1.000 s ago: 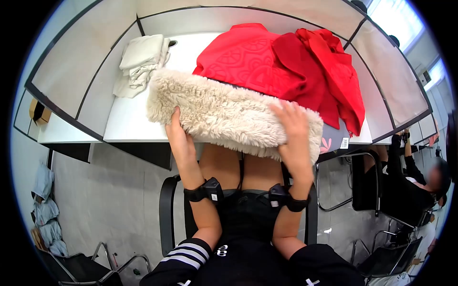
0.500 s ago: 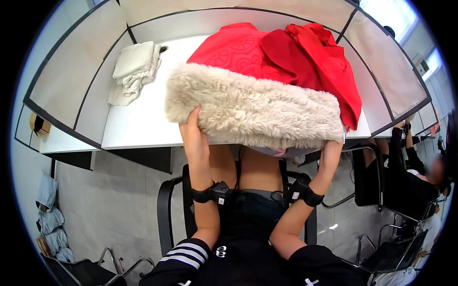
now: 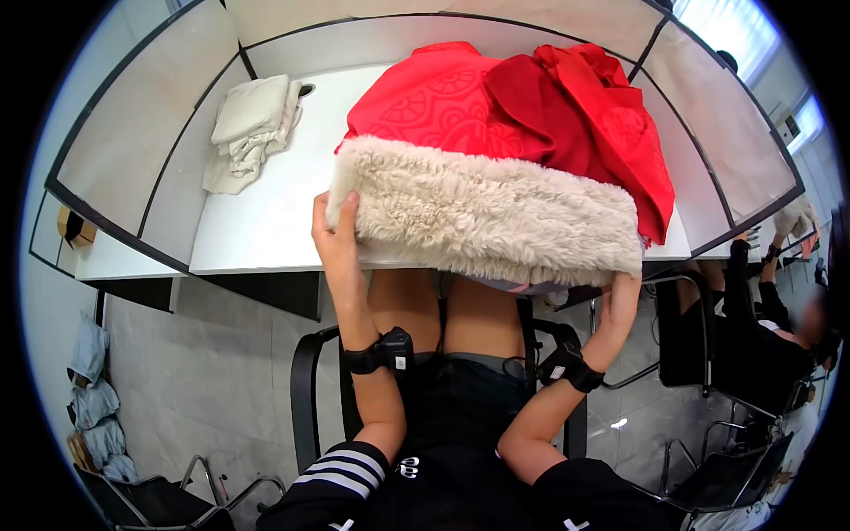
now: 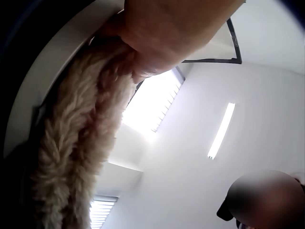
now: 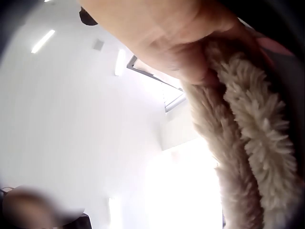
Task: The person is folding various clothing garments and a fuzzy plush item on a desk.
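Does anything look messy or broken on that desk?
A bit messy: the red clothes lie rumpled on the right of the desk, while the pale stack has a folded top. The fluffy cloth looks fine; nothing seems broken.

Beige plush (image 3: 487, 211) in my grip: deep-piled, tufted, matt, fur-like. Past it, bright red cloth (image 3: 421, 102), smooth, faint sheen, pattern tone on tone; dark red cloth (image 3: 521, 97) alongside, duller, felt-like. Off-white folded cloth (image 3: 251, 111), matt and creased. My white desktop (image 3: 266, 221): smooth, softly glossy. Below, grey floor (image 3: 212, 367), polished, reflective. My left wrist camera (image 3: 396, 349): smooth black plastic. My left sleeve (image 3: 329, 485): matt black cloth.
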`<state>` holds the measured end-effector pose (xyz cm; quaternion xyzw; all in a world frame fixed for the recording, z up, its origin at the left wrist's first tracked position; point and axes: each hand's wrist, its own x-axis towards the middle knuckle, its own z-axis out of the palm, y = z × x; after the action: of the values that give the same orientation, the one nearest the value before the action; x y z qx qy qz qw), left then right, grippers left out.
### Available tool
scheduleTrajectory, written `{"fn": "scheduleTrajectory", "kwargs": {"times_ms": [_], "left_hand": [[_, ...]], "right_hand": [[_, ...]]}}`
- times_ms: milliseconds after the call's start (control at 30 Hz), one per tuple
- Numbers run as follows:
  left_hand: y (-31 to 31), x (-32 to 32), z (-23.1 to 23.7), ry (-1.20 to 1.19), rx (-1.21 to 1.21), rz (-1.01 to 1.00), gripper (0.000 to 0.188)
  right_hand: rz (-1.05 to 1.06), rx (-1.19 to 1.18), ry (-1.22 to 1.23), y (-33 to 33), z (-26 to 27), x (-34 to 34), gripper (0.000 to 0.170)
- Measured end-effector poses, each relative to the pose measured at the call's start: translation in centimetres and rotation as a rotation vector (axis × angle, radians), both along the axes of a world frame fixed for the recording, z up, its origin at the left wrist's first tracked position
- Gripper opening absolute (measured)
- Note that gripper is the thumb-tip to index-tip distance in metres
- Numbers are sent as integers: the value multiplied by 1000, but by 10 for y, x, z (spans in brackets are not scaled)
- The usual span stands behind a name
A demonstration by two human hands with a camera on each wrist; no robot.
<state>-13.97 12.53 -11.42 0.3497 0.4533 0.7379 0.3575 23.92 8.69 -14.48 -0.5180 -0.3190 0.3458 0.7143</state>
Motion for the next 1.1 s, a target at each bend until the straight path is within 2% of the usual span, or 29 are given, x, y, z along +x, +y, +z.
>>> {"fn": "scheduleTrajectory", "kwargs": {"times_ms": [67,133,200,267,300,367,400,467,533,600,667,733,800,867,900,933,1000,1067,1100], "left_hand": [[-1,-6,0,71,-24,52,23],[-3,-16,-4,271,-110,44,24],[-1,-19,-8,263,-107,42,25],[1,-20,-15,252,-103,38,25],[2,-21,-19,249,-125,81,24],[1,-19,-18,247,-148,124,25],[-2,-16,-13,184,-167,110,26],[-8,-11,-4,120,-187,92,27],[-15,-10,3,4,-160,33,27],[-20,-8,13,-23,-133,22,27],[-24,-7,22,-51,-100,5,27],[-30,-6,29,-77,-14,-52,30],[-32,1,33,-78,4,-92,29],[-27,11,27,-18,39,-111,29],[-20,17,17,58,46,-128,29],[-12,24,10,141,53,-117,28],[6,25,-22,148,-29,-147,25],[15,25,-34,45,-29,-152,25],[13,24,-26,32,-45,-172,24]], "right_hand": [[118,-61,13,-9,6,2,45],[176,-117,-11,-16,12,6,49],[235,-171,-33,-21,16,7,54],[406,-16,53,-27,18,8,60],[407,-16,52,-27,22,6,60],[415,146,235,-26,28,0,65],[414,146,237,-20,27,-3,65],[152,122,395,-6,25,-13,65],[134,107,480,3,31,-35,62],[24,111,722,11,35,-55,58],[-2,72,727,14,32,-57,53],[-58,139,591,15,26,-42,52],[-17,162,573,22,28,-15,54],[-63,222,350,36,37,2,57],[-70,234,370,38,55,-11,59],[-19,219,408,52,44,1,60],[-134,-347,29,24,103,-65,62],[120,155,605,57,41,-30,64],[210,231,561,55,33,-35,64]]}}
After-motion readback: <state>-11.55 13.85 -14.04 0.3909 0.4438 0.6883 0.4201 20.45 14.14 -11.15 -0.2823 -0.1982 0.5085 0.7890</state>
